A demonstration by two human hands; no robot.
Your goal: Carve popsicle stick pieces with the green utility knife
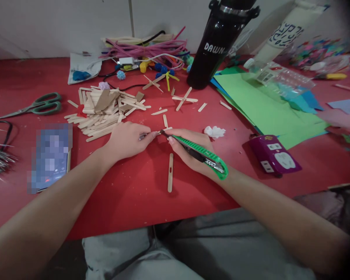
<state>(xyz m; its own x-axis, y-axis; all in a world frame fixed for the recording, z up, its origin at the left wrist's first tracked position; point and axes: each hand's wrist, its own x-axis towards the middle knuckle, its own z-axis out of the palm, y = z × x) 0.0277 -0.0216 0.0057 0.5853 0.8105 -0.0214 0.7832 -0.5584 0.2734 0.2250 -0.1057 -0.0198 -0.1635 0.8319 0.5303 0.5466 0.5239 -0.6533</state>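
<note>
My right hand (pixel 191 146) is closed around a green box cutter (pixel 202 153), its tip end pointing to the left. Pinched in the fingers of my left hand (pixel 130 140) is a small piece of craft stick (pixel 158 133), mostly hidden; the cutter's tip meets it or lies very close. Just beyond the fingertips lies a short cut stick (pixel 165 121). Nearer to me, a craft stick with a small slot (pixel 170 173) rests flat on the red table (pixel 128 202).
A heap of craft sticks (pixel 105 112) lies behind my left hand, with scissors (pixel 43 105) and a phone (pixel 51 157) farther left. A black bottle (pixel 214 46) stands at the back. To the right are green paper sheets (pixel 259 101) and a purple box with sockets (pixel 275 154).
</note>
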